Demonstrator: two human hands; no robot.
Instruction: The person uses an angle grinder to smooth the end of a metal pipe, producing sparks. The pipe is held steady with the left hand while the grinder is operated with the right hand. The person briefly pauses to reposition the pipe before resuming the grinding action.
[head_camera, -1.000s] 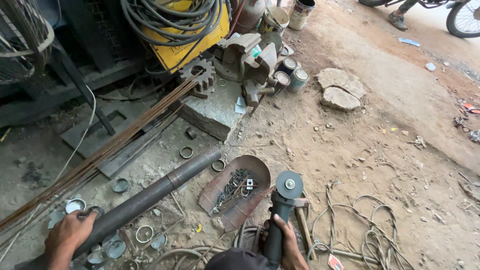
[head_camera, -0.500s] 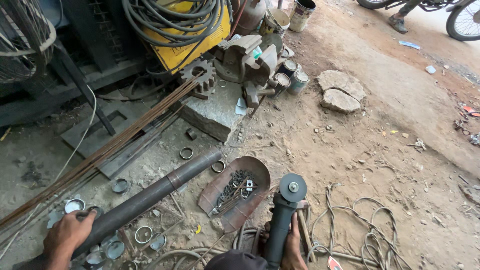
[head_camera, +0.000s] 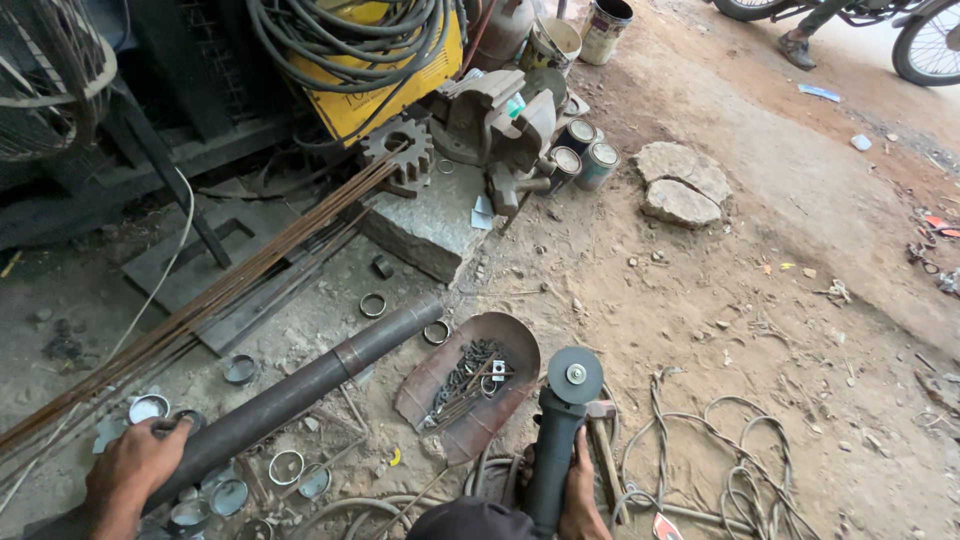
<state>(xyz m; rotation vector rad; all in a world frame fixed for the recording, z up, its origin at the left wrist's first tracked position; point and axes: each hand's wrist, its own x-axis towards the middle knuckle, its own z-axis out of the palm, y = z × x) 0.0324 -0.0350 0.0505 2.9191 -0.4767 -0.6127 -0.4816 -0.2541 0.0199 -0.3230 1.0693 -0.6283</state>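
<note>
My left hand (head_camera: 135, 468) rests on top of a long dark steel pipe (head_camera: 300, 385) that lies slanted on the dirt floor, gripping its near end. My right hand (head_camera: 580, 490) holds the dark body of an angle grinder (head_camera: 556, 435), whose round disc (head_camera: 575, 375) points away from me, just right of a rusty curved metal scoop (head_camera: 465, 385) filled with small bolts and scraps. The disc hangs a short way from the pipe's far end, not touching it.
Cut metal rings (head_camera: 372, 304) and round caps (head_camera: 148, 408) lie around the pipe. A bundle of rusty rods (head_camera: 210, 300) runs diagonally at left. Behind stand a stone block (head_camera: 430, 225) with a vise (head_camera: 490, 120), a yellow welder (head_camera: 385, 60), tins, flat stones (head_camera: 680, 185) and loose cable (head_camera: 740, 470).
The grinder has shifted slightly to the right and up in my right hand. My left hand stays on the pipe.
</note>
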